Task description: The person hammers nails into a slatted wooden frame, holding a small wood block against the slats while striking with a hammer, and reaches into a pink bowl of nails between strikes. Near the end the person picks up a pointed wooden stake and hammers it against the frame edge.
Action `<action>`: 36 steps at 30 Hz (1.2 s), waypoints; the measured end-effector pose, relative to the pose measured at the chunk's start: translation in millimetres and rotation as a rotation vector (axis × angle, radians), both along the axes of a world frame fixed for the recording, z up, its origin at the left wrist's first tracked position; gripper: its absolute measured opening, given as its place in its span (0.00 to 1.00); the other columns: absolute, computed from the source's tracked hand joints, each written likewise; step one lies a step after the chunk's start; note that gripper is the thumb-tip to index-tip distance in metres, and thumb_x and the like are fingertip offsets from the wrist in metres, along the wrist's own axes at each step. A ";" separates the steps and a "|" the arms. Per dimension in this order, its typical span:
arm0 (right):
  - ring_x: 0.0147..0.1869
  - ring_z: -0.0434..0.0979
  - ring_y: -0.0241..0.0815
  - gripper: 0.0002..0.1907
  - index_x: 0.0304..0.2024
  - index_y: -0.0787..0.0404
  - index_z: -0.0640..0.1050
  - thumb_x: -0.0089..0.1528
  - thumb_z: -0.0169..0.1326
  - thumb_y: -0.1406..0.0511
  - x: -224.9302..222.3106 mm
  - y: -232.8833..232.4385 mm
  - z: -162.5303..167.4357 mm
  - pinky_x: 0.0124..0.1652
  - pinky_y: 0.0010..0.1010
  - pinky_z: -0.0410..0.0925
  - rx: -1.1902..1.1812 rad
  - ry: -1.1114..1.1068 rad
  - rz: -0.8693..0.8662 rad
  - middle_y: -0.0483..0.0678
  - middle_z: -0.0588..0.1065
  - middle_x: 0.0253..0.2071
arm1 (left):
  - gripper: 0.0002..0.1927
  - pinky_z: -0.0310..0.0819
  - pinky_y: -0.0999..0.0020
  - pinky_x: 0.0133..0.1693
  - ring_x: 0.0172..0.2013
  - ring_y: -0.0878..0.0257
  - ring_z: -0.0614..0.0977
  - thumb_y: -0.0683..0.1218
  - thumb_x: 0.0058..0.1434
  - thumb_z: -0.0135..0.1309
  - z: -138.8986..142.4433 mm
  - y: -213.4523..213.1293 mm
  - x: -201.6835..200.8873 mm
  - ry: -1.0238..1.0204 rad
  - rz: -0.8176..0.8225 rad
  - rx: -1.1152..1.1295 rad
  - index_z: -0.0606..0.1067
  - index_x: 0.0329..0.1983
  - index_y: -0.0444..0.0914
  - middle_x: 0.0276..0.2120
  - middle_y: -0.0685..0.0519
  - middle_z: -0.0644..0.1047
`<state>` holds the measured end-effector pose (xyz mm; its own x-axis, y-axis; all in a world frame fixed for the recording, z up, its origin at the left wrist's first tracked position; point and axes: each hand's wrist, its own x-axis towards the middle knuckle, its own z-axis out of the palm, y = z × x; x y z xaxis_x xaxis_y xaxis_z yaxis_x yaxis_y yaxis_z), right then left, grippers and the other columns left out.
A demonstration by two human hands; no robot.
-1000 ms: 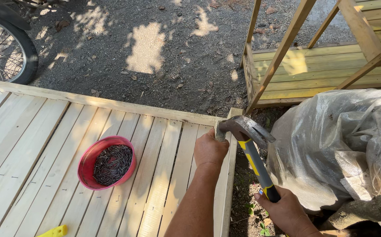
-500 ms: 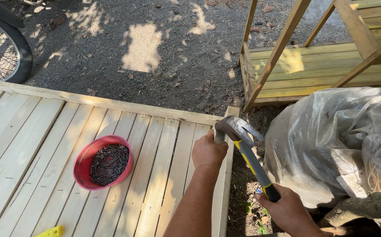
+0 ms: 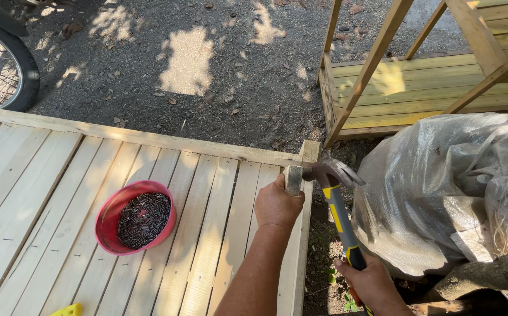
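My left hand (image 3: 277,206) is clenched around a short pale wooden block (image 3: 293,179), holding it upright against the outer edge of the slatted pale wooden panel (image 3: 219,234), near its corner. My right hand (image 3: 372,285) grips the grey-and-yellow handle of a steel claw hammer (image 3: 336,193), whose weathered grey head meets the block's side. A red plastic bowl of dark nails (image 3: 137,217) sits on the slats, well apart from both hands.

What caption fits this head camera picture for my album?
Left hand steadies a wooden block while right hand swings a hammer.
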<state>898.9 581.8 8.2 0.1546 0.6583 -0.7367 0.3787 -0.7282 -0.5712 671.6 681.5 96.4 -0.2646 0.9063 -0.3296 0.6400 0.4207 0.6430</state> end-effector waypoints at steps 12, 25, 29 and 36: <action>0.17 0.70 0.39 0.17 0.37 0.65 0.72 0.61 0.68 0.63 18.6 -16.6 -104.3 0.23 0.34 0.66 -0.256 0.009 0.207 0.45 0.67 0.18 | 0.24 0.78 0.58 0.50 0.45 0.50 0.85 0.49 0.55 0.64 32.4 8.2 18.8 -0.151 0.120 -0.036 0.73 0.51 0.35 0.43 0.41 0.81; 0.24 0.71 0.40 0.22 0.41 0.69 0.79 0.56 0.71 0.59 43.7 -60.5 -165.3 0.37 0.39 0.68 -0.192 0.175 -0.025 0.45 0.64 0.20 | 0.14 0.82 0.60 0.49 0.41 0.54 0.87 0.39 0.58 0.55 -0.8 25.1 -1.2 -0.271 0.037 -0.128 0.73 0.48 0.34 0.41 0.41 0.80; 0.23 0.69 0.40 0.20 0.38 0.67 0.80 0.56 0.71 0.58 37.6 -45.1 -141.0 0.33 0.36 0.66 -0.150 0.087 0.127 0.45 0.66 0.20 | 0.12 0.84 0.59 0.46 0.41 0.53 0.87 0.39 0.58 0.55 4.7 21.2 -11.4 -0.355 0.072 -0.161 0.74 0.46 0.32 0.39 0.42 0.81; 0.21 0.68 0.37 0.23 0.39 0.65 0.79 0.61 0.64 0.51 -9.6 5.8 -68.1 0.28 0.35 0.65 -0.038 -0.268 0.206 0.45 0.66 0.18 | 0.15 0.77 0.59 0.51 0.44 0.50 0.85 0.41 0.54 0.57 -6.6 22.4 -19.8 -0.287 0.070 -0.055 0.76 0.45 0.33 0.41 0.39 0.82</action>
